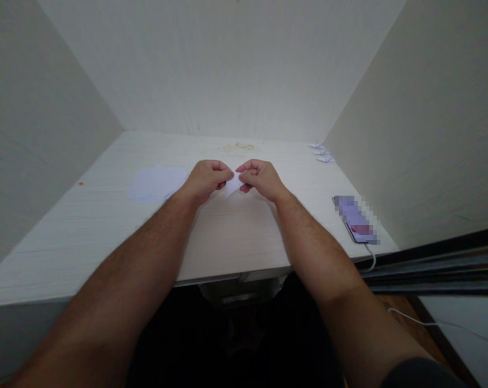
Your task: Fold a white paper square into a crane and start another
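Both my hands meet over the middle of the white desk (106, 237). My left hand (207, 179) and my right hand (260, 179) are curled, fingertips pinching a small folded piece of white paper (232, 186) between them. The paper is held just above the desk surface, and most of it is hidden by my fingers. A stack of pale paper sheets (157, 183) lies flat on the desk just left of my left hand.
A phone (355, 218) with a white cable lies near the desk's right front edge. Several small folded paper figures (320, 152) sit in the back right corner. White walls enclose the desk on three sides. A yellowish stain (238, 146) marks the back.
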Demonstrator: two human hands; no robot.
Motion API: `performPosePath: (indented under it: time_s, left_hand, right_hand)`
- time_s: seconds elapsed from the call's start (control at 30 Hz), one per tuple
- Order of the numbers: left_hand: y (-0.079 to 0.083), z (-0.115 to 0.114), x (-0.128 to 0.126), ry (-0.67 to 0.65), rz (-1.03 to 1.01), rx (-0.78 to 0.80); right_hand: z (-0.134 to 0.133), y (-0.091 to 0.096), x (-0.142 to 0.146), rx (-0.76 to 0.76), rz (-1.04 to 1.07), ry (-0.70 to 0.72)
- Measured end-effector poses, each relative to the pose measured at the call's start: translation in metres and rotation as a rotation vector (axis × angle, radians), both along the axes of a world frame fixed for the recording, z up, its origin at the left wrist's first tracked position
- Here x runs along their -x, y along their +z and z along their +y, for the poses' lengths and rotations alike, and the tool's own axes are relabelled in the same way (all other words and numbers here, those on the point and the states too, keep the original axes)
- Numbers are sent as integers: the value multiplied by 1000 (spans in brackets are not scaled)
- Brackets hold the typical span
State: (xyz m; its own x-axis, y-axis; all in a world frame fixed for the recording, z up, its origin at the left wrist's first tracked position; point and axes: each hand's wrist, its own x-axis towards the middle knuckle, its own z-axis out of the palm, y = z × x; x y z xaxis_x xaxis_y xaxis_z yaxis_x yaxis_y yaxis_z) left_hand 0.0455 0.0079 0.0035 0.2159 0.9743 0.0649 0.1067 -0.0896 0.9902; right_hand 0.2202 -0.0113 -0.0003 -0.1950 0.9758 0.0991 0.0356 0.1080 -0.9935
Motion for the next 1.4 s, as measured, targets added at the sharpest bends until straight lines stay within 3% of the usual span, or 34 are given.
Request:
performPosePath:
  time_s: [0.6, 0.9, 1.13, 1.27, 1.4]
  left_hand:
    - [-3, -2, -2, -49, -34, 127]
    - [-3, -4, 0, -61, 96, 40]
    - [-4, -3, 1, -81, 135, -8]
    - [-3, -3, 1, -24, 125, 14]
    - [-1, -3, 4, 9, 153, 1]
  right_hand:
    - [2, -2, 4, -47, -25, -68]
    - [6, -11, 5, -12, -102, -82]
    - [10, -16, 0, -137, -217, -88]
    - [7, -10, -2, -78, -272, -116]
    - [3, -2, -6, 37, -227, -45]
